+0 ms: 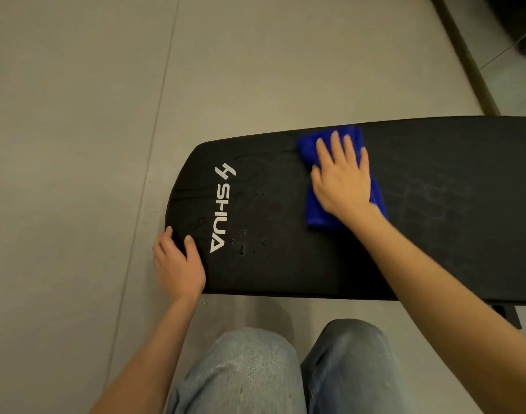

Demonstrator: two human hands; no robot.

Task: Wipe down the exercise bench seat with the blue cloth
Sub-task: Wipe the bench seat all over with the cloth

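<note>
Grey floor; black bench seat (420, 234). Right hand (342, 177) flat, pressing blue cloth (314, 213) near far edge; left hand (178, 264) gripping end corner. Risk: droplets (242, 249) by logo missed.

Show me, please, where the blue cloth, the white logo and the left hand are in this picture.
blue cloth (314, 210): head view, on its bare near-left corner beside the wrist.
white logo (222, 209): head view, on the lettering's middle.
left hand (181, 267): head view, on the back of the hand gripping the bench end.
</note>
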